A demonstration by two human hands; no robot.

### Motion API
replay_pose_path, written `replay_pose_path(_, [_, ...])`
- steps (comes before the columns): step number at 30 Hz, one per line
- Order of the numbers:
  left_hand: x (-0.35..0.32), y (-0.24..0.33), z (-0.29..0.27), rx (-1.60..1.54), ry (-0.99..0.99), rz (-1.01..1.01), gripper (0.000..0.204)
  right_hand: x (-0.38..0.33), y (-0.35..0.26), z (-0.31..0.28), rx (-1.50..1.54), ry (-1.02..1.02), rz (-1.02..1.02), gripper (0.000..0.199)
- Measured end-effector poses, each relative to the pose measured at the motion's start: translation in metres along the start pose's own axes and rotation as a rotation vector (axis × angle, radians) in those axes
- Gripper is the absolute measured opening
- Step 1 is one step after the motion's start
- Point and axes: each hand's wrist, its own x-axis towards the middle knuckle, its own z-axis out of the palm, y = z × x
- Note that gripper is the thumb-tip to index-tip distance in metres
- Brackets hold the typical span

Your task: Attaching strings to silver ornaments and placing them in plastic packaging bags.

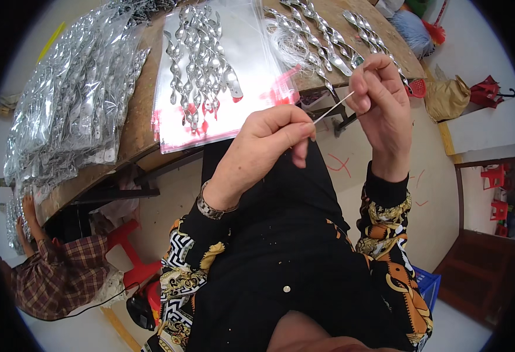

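Note:
A thin white string (334, 107) runs taut between my two hands, over the table's front edge. My left hand (257, 144) pinches its lower end between thumb and fingers. My right hand (383, 97), raised higher, grips the other end with curled fingers. Beyond my left hand, shiny silver twisted strips (196, 64) lie on a stack of clear plastic bags (251, 70) with a red-pink edge. More silver twisted strips (322, 35) rest near a loose bundle of white strings (290, 47), close to my right hand.
Clear bags of silver twisted strips (75, 100) are piled along the left of the wooden table (140, 117). At lower left is a co-worker in a plaid shirt (64, 276), near a red stool (131, 258). A blue crate (426, 287) stands on the floor to my right.

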Motion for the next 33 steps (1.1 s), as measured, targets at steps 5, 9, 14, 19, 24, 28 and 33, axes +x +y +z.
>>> replay_pose_path(5, [0.004,0.01,0.011,-0.038,-0.069,-0.011,0.017,-0.006,-0.008,0.026,-0.088,-0.009,-0.004,0.015])
replay_pose_path(9, [0.003,0.013,0.018,-0.067,-0.036,0.022,0.017,-0.009,-0.009,0.036,-0.16,-0.007,0.011,0.014])
replay_pose_path(14, [0.001,0.017,0.024,-0.038,0.024,0.045,0.018,-0.016,-0.009,0.043,-0.246,-0.04,0.009,0.014])
replay_pose_path(19, [-0.004,0.02,0.023,0.059,0.084,0.024,0.014,-0.019,-0.012,0.049,-0.356,-0.051,-0.011,0.013])
replay_pose_path(24, [-0.005,0.008,0.017,0.037,0.098,0.075,0.013,-0.019,-0.023,0.034,-0.176,-0.035,-0.093,0.012])
replay_pose_path(28, [-0.006,0.004,0.015,0.051,0.121,0.066,0.013,-0.02,-0.03,0.024,-0.114,-0.033,-0.124,0.012])
replay_pose_path(33, [-0.009,0.01,0.024,0.089,0.074,0.056,0.014,-0.024,-0.038,0.017,-0.075,-0.038,-0.162,0.013])
